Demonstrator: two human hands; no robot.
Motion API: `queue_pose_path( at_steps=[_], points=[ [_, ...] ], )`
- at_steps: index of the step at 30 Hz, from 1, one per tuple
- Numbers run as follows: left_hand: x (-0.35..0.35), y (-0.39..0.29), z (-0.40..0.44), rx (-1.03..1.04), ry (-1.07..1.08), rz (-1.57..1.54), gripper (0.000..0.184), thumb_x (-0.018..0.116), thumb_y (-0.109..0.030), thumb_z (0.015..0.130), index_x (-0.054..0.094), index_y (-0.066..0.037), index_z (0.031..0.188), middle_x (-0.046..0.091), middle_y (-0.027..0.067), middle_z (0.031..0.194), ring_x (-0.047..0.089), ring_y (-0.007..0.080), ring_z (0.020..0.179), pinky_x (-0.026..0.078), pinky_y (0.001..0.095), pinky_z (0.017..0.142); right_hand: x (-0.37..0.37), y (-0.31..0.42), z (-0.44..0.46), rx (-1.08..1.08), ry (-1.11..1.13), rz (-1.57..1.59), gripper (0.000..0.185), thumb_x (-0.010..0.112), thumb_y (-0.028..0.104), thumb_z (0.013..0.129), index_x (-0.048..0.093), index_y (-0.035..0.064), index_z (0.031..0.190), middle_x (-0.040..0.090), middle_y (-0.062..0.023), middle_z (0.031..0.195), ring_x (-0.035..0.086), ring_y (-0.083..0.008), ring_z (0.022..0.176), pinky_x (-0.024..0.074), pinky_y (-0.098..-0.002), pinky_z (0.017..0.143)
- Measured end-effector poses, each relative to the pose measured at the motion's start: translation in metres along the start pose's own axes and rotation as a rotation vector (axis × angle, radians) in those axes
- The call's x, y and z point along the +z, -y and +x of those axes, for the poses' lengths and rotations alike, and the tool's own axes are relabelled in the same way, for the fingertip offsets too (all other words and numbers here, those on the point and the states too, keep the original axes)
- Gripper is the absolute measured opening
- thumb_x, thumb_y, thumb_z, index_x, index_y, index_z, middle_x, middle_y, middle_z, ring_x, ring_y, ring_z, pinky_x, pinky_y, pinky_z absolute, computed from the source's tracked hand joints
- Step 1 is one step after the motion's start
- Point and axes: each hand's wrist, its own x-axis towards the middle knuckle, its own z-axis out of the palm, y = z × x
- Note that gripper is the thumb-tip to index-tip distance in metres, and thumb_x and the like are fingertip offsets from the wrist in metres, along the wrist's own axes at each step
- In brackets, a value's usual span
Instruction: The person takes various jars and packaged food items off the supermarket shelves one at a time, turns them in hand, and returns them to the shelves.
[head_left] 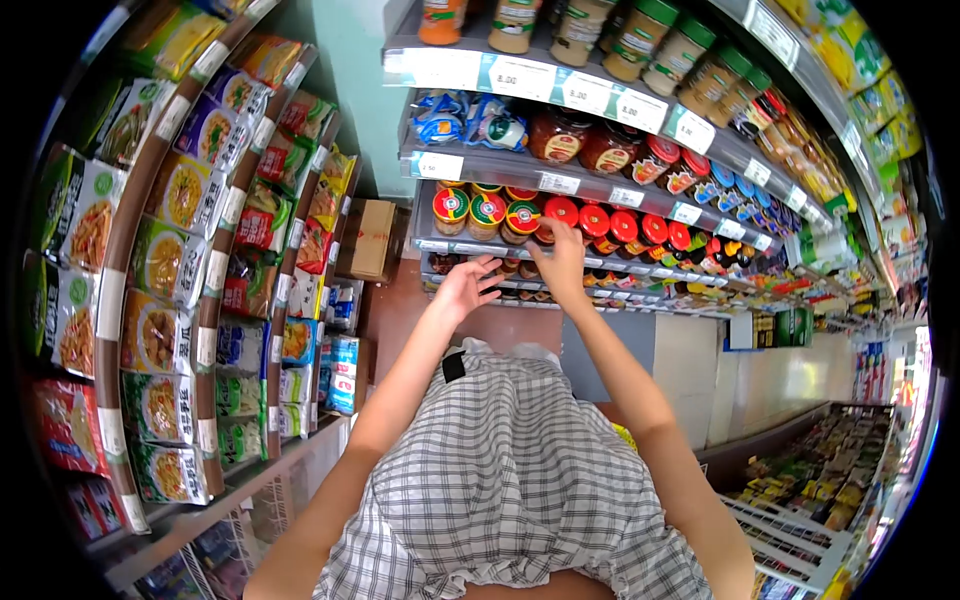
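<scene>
My left hand (468, 288) is raised in front of the lower shelves, palm partly turned up and fingers spread, with nothing in it. Close to the front of the jar row, my right hand (561, 262) has its fingers bent and its thumb apart. Its fingertips overlap a dark jar below a red lid (561, 210); whether they touch it I cannot tell. Left of that stand several jars with green, yellow and red lids, among them one jar (487, 212) and another jar (522, 220). More red-lidded jars (624, 226) continue to the right.
Spice bottles (640, 40) fill the upper shelf, above blue-wrapped packs (440, 118) and sauce jars (556, 138). Packaged noodles (183, 195) line the left rack. A cardboard box (373, 240) stands on the floor at the back. A white rack (790, 540) is at lower right.
</scene>
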Motion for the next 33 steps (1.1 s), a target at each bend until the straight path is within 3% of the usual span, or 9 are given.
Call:
queue_pose_path(
  at_steps=[3, 6, 10, 15, 18, 19, 22, 27, 33],
  points=[
    [0.023, -0.001, -0.005, 0.092, -0.191, 0.362, 0.054, 0.062, -0.013, 0.081, 0.052, -0.006, 0.134, 0.058, 0.0076, 0.132, 0.055, 0.0225, 0.117, 0.04, 0.0426, 0.1, -0.008, -0.016, -0.039, 0.084, -0.077, 0.05, 0.042, 0.078, 0.014, 0.072, 0.064, 0.0069, 0.111, 0.066, -0.0141, 0.105, 0.057, -0.0352, 0.099, 0.0445, -0.0431, 0.088],
    [0.022, 0.008, 0.016, 0.499, -0.213, 0.764, 0.055, 0.067, -0.008, 0.075, 0.056, -0.004, 0.129, 0.062, 0.0062, 0.126, 0.057, 0.0196, 0.11, 0.042, 0.0381, 0.097, -0.003, -0.046, -0.076, 0.211, -0.08, 0.129, 0.042, 0.078, 0.014, 0.072, 0.064, 0.0054, 0.111, 0.066, -0.0143, 0.105, 0.057, -0.0352, 0.098, 0.045, -0.043, 0.087],
    [0.05, -0.008, 0.019, 1.003, -0.38, 1.578, 0.059, 0.074, -0.008, 0.069, 0.057, -0.004, 0.125, 0.059, 0.0114, 0.123, 0.053, 0.031, 0.108, 0.043, 0.0401, 0.096, -0.014, -0.049, -0.108, 0.394, -0.127, 0.277, 0.041, 0.077, 0.011, 0.072, 0.065, 0.003, 0.111, 0.068, -0.0142, 0.106, 0.062, -0.0311, 0.102, 0.0458, -0.04, 0.091],
    [0.076, -0.017, 0.044, 1.017, -0.451, 1.969, 0.064, 0.082, -0.022, 0.068, 0.055, -0.001, 0.123, 0.053, 0.0105, 0.126, 0.042, 0.0347, 0.118, 0.033, 0.0494, 0.097, -0.029, -0.056, -0.137, 0.454, -0.216, 0.28, 0.042, 0.077, 0.012, 0.072, 0.066, 0.0055, 0.112, 0.07, -0.0136, 0.104, 0.066, -0.0285, 0.098, 0.0493, -0.0381, 0.087],
    [0.082, -0.02, 0.065, 0.906, -0.483, 2.071, 0.065, 0.08, -0.03, 0.071, 0.055, -0.004, 0.126, 0.052, 0.0104, 0.126, 0.041, 0.0322, 0.117, 0.032, 0.0478, 0.095, -0.039, -0.049, -0.154, 0.558, -0.218, 0.323, 0.042, 0.077, 0.012, 0.072, 0.065, 0.0061, 0.112, 0.07, -0.0134, 0.105, 0.066, -0.0289, 0.099, 0.0493, -0.0383, 0.087],
    [0.083, -0.021, 0.07, 0.917, -0.502, 2.108, 0.067, 0.08, -0.037, 0.07, 0.056, -0.003, 0.123, 0.055, 0.0123, 0.122, 0.044, 0.0324, 0.114, 0.033, 0.0463, 0.092, -0.036, -0.054, -0.162, 0.555, -0.214, 0.311, 0.045, 0.072, 0.012, 0.074, 0.063, 0.0077, 0.118, 0.07, -0.0109, 0.107, 0.066, -0.0222, 0.101, 0.0498, -0.0366, 0.082],
    [0.085, -0.023, 0.086, 0.807, -0.549, 2.152, 0.068, 0.082, -0.038, 0.066, 0.057, -0.001, 0.117, 0.058, 0.0145, 0.118, 0.047, 0.0334, 0.112, 0.033, 0.0461, 0.093, -0.038, -0.047, -0.175, 0.608, -0.241, 0.365, 0.041, 0.076, 0.014, 0.074, 0.065, 0.0064, 0.112, 0.07, -0.014, 0.103, 0.067, -0.0284, 0.098, 0.0498, -0.0378, 0.088],
    [0.098, -0.021, 0.088, 0.764, -0.565, 2.094, 0.08, 0.087, -0.03, 0.059, 0.049, 0.0, 0.124, 0.06, 0.0154, 0.117, 0.047, 0.0332, 0.115, 0.033, 0.0475, 0.095, -0.047, -0.037, -0.183, 0.639, -0.253, 0.39, 0.04, 0.075, 0.014, 0.075, 0.065, 0.0058, 0.112, 0.07, -0.0149, 0.102, 0.067, -0.0291, 0.1, 0.0503, -0.0375, 0.088],
    [0.092, -0.018, 0.076, 0.938, -0.467, 1.902, 0.071, 0.087, -0.024, 0.057, 0.051, -0.004, 0.116, 0.061, 0.0135, 0.115, 0.049, 0.032, 0.112, 0.031, 0.0458, 0.094, -0.051, -0.038, -0.188, 0.651, -0.273, 0.409, 0.039, 0.074, 0.013, 0.075, 0.064, 0.0046, 0.112, 0.07, -0.0156, 0.102, 0.067, -0.0296, 0.099, 0.0505, -0.0371, 0.088]
  ],
)
